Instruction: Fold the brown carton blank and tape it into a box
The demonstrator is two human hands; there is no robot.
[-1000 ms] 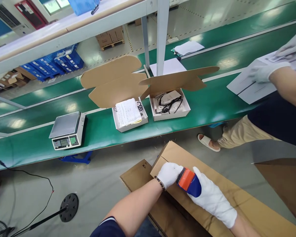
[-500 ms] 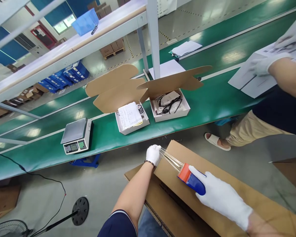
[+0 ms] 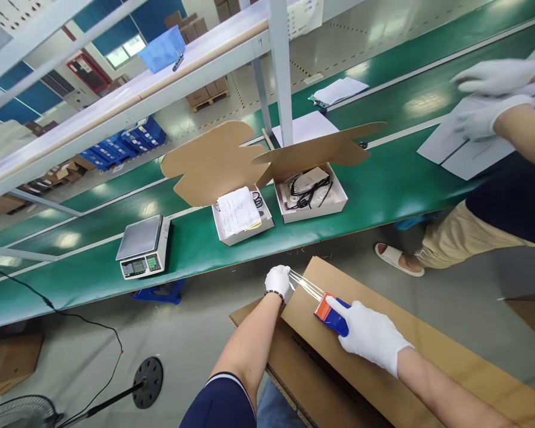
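Head view: the right grip [image 3: 372, 334] is wrapped around a blue-and-orange tape dispenser [image 3: 332, 315], above a long brown carton [image 3: 455, 356]; contact between dispenser and carton cannot be told. The dispenser's long axis slants across the frame, orange toothed end pointing up-left, away from the right palm, toward the left grip [image 3: 277, 281]. Clear tape [image 3: 308, 286] stretches between the two, its free end clamped in the left fingers. Beyond the left grip, a white electronic scale [image 3: 142, 246] stands on the green worktop [image 3: 191, 252].
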